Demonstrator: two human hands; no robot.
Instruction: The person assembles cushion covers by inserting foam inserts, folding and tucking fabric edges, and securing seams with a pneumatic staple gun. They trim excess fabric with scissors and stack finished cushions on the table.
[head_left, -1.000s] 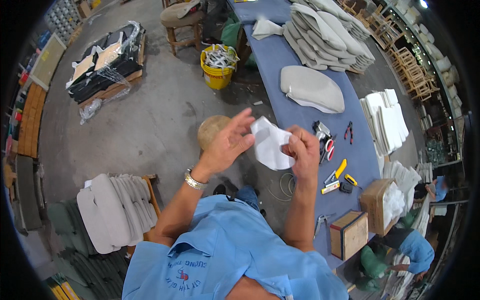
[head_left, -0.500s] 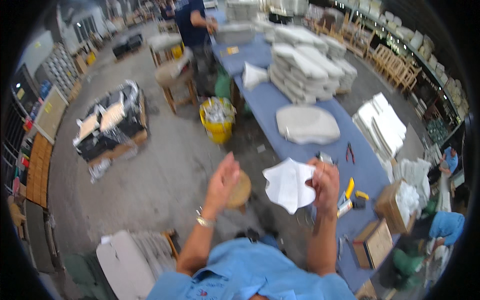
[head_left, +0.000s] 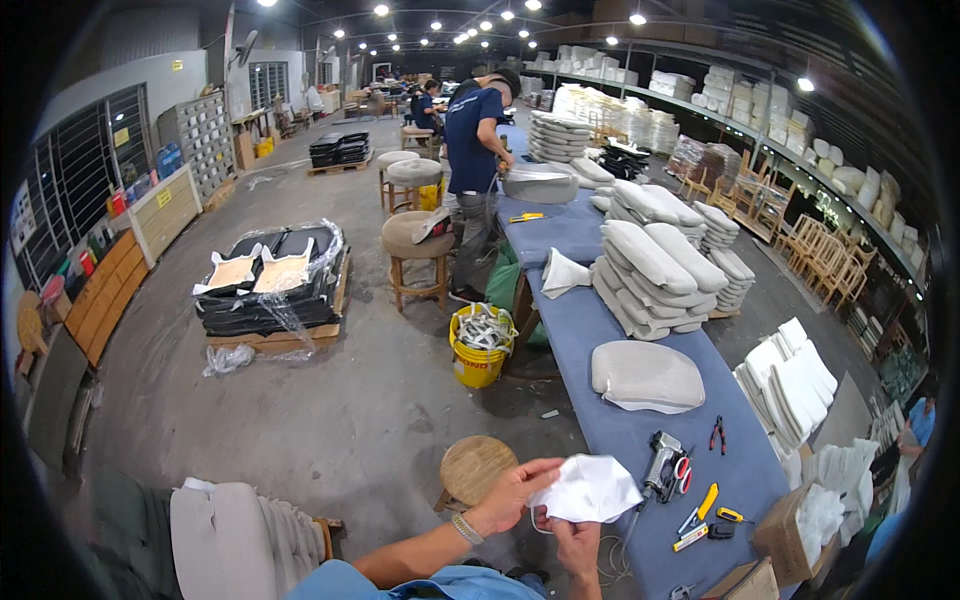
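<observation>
Blue-surfaced, the long worktop (head_left: 645,424) is flanked by a round-seated wooden stool (head_left: 478,470). A pale, rounded fabric cushion (head_left: 648,374) is laid on the worktop. By the worktop's left edge, a thin, creased white sheet (head_left: 595,486) is held up, its long axis set crosswise, one corner pointed right. Its left edge is gripped by the left hand (head_left: 512,497), its lower edge by the right hand (head_left: 574,545).

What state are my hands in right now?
Left hand: at the left edge of the white piece; can't tell if closed.
Right hand: closed, holding the white piece by its lower edge.
</observation>
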